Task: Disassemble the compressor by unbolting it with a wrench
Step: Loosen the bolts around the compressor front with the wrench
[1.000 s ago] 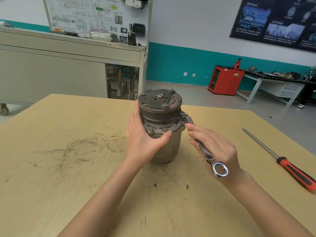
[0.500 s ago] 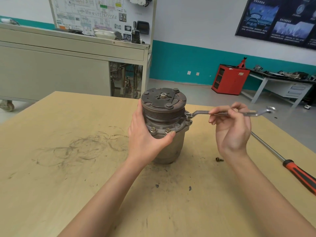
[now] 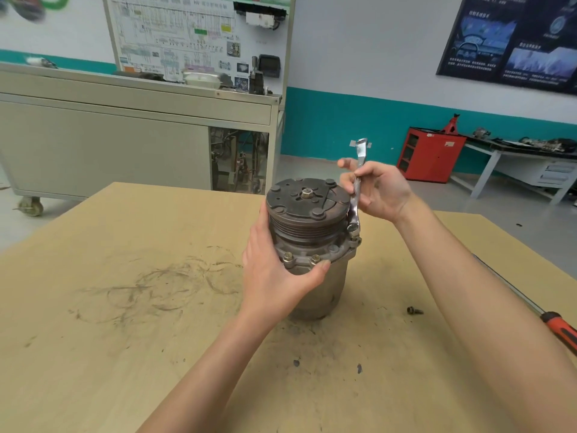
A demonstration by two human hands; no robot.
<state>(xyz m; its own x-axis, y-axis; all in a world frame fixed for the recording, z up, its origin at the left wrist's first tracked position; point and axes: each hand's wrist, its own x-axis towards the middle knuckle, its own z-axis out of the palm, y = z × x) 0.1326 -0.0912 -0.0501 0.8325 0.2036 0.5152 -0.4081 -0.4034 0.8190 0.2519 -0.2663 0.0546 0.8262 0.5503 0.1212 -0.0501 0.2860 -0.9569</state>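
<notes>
Right hand [image 3: 379,192]: fingers and thumb closed round the shaft of the wrench [image 3: 354,210], which stands steeply tilted, its lower ring end seated on a bolt [image 3: 352,228] at the right rim of the compressor [image 3: 312,220]. Left hand [image 3: 274,273]: fingers wrapped round the compressor's left side, thumb pressed on the front flange just beside two bolt heads. The compressor stands upright on the wooden table [image 3: 125,339]. A loose bolt [image 3: 414,310] lies to its right; an orange-handled screwdriver [image 3: 559,329] lies farther right.
</notes>
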